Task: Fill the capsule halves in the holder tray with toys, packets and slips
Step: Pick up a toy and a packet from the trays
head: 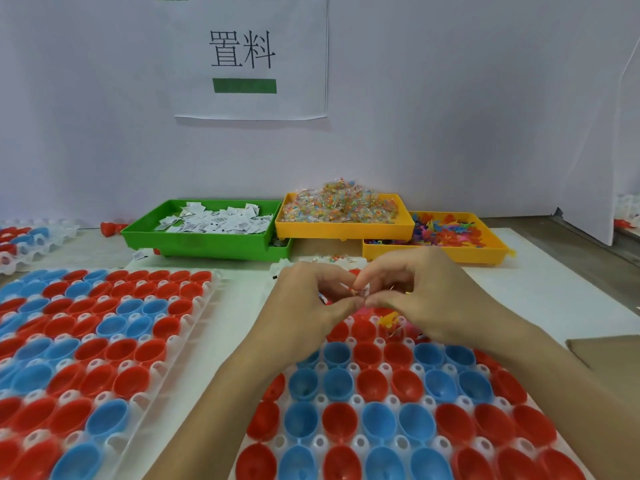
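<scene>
Over the tray (360, 441), both hands (363, 299) pinching one packet (362, 292)

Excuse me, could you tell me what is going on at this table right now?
A person is filling red and blue capsule halves set in a clear holder tray. The left hand and right hand meet over its far rows, pinching a small clear packet between them. A few far halves already hold toys; the near rows look empty. Behind stand a green bin of slips, a yellow bin of packets and a yellow bin of toys.
</scene>
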